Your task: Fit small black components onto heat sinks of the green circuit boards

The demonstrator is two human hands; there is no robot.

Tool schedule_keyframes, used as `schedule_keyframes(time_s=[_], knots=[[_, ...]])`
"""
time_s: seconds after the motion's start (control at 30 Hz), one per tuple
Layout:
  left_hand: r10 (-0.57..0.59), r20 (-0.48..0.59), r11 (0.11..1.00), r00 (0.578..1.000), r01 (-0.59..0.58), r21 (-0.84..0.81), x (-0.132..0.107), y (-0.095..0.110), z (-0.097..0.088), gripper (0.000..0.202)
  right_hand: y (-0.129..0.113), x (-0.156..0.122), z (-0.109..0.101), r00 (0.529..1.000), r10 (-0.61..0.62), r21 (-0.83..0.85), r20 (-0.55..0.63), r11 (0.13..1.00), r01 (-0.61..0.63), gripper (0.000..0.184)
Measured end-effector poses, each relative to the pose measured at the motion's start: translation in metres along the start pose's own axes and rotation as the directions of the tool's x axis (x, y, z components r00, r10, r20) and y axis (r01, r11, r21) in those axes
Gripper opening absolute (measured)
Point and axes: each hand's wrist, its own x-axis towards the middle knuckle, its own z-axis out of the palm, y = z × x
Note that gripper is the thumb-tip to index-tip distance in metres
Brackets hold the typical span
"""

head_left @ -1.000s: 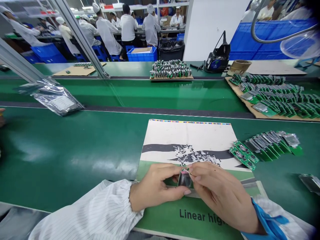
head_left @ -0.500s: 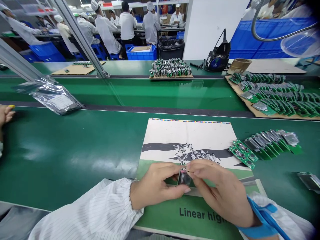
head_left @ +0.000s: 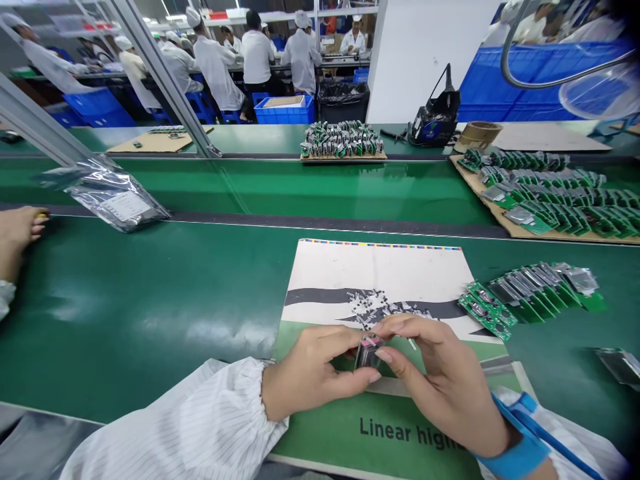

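Observation:
My left hand [head_left: 320,370] grips a small boxy electronic module [head_left: 367,353] with glossy dark sides and a pink patch on top, pinched between thumb and fingers. Close on the right, my right hand [head_left: 440,373] has its thumb and forefinger apart, their tips at the module's upper right edge. I cannot make out any small part between those tips. Behind the hands, a pile of tiny black and silvery pieces [head_left: 367,303] lies on a printed sheet [head_left: 330,263], and a few slivers show by my right fingers. A blue band [head_left: 517,443] circles my right wrist.
A fanned row of green circuit boards [head_left: 533,290] stands right of the sheet. Farther back are more boards on cardboard [head_left: 500,210], another loaded stack [head_left: 343,140], a tape roll [head_left: 477,137] and a silvery bag [head_left: 123,200]. Another person's hand [head_left: 17,233] rests at far left.
My right thumb and forefinger have parted from a pinch above the module, the thumb now at its edge. My left hand keeps its grip. The other person's hand has moved further into view.

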Motion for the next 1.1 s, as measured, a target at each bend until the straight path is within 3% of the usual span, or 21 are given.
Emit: schedule_keyframes(time_s=[0.5, 0.9, 1.1], knots=[[0.154, 0.014, 0.970, 0.988, -0.154, 0.189, -0.0042, -0.0040, 0.0046, 0.018, 0.0030, -0.0019, 0.0045, 0.999, 0.047, 0.044, 0.011, 0.998, -0.047, 0.017], [0.308, 0.061, 0.836, 0.949, -0.301, 0.459, -0.0006, 0.0037, 0.0018, 0.014, -0.0019, -0.0011, 0.0084, 0.994, 0.104, 0.052, 0.044, 0.993, -0.106, 0.020], [0.298, 0.041, 0.828, 0.954, -0.279, 0.486, 0.0006, 0.0001, 0.0024, 0.012, 0.0059, 0.0002, 0.0026, 0.992, 0.112, 0.086, 0.060, 0.989, -0.116, 0.019]])
